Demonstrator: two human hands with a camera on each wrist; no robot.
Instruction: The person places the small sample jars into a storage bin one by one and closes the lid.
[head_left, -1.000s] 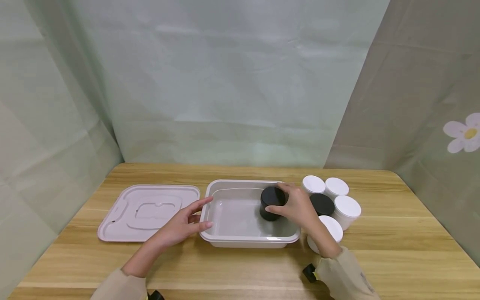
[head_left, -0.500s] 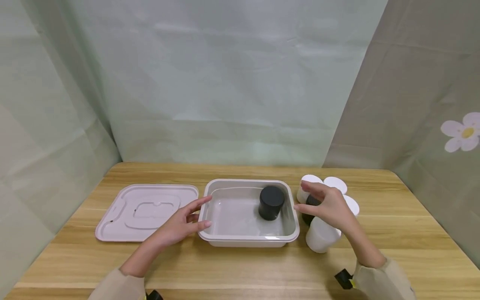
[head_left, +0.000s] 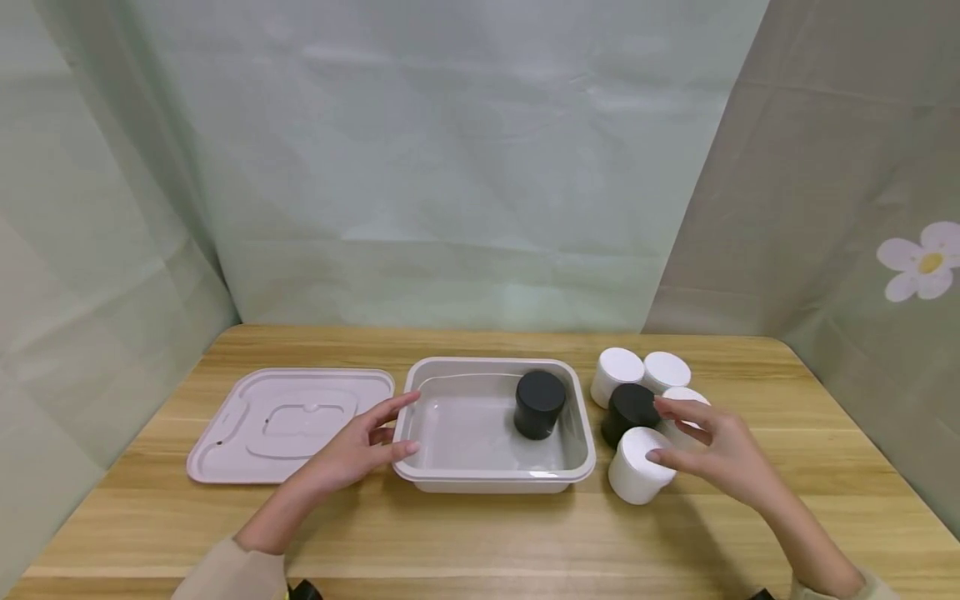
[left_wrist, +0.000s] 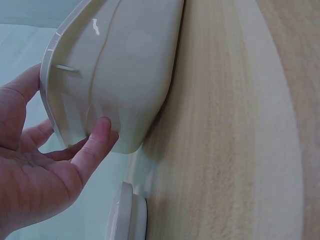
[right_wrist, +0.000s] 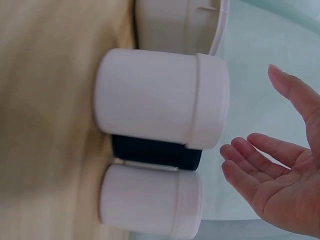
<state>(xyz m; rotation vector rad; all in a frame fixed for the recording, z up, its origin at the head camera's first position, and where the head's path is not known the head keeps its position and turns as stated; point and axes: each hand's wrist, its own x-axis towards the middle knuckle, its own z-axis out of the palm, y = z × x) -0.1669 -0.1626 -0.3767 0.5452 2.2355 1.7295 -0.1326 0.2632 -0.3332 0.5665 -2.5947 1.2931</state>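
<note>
Near the left end of a beige plastic tub (head_left: 480, 477), my left hand (head_left: 365, 442) rests with thumb and index fingertips over the rim. In the left wrist view, other fingers of this hand (left_wrist: 60, 170) lie outside the tub's wall, fairly straight. A black lidded jar (head_left: 539, 406) stands upright inside the tub, toward its right. My right hand (head_left: 712, 446), holding nothing, hovers above the jars at right with thumb and fingers spread apart. Beneath and beside it stand a black jar (head_left: 630, 410) and several white lidded jars, the nearest white jar (head_left: 636, 475) by my thumb.
A flat beige lid (head_left: 258, 454) lies on the wooden table (head_left: 480, 542) left of the tub. Two white jars, one farther left (head_left: 618, 371) and one beside it (head_left: 666, 369), stand at the back of the group. Pale cloth (head_left: 465, 167) hangs behind the table.
My right hand has let go of the black jar inside the tub and moved right, over the jar group. The nearest white jar has shifted slightly. My left hand stays at the tub's rim.
</note>
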